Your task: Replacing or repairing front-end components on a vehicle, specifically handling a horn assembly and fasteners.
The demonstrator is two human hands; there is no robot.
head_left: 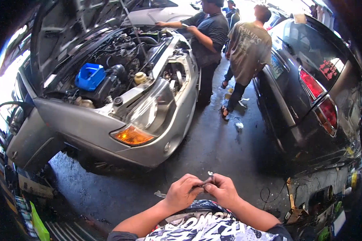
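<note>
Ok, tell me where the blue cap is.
In the head view, the blue cap sits upper left, inside the silver car's open engine bay, left of a small yellowish reservoir.

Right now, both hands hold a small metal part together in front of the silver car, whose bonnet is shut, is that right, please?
Not quite: the bonnet is raised, showing the engine bay. The rest stands: in the head view the left hand and right hand hold a small metal part together in front of the silver car.
</note>
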